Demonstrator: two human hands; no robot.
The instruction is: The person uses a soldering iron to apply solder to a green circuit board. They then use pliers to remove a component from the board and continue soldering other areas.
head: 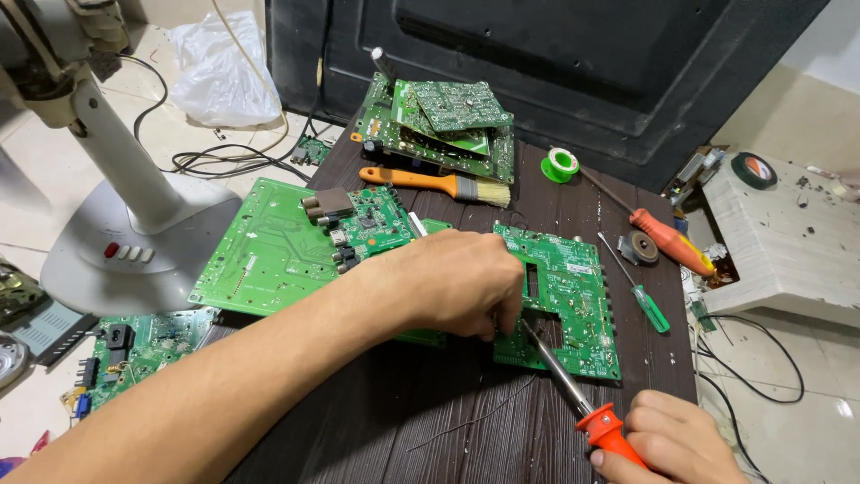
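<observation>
Right hand [674, 437] is wrapped tight around the orange handle of the soldering iron [573, 388], its tip angled up onto the near edge of the green board [573, 296]. Left hand [457, 282] presses down on that board's left side, fingers curled; whether they pinch anything, I can't tell. Board lies flat on the dark table [430, 421], beside a larger board [269, 251]. Beyond: brush [439, 184], red screwdriver [667, 240], green screwdriver [640, 291].

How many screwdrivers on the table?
2. An orange-handled screwdriver lies at the table's right edge, shaft pointing toward the green solder spool. A smaller green-handled screwdriver lies just below it, beside the circuit board. Others may be hidden under boards.
</observation>
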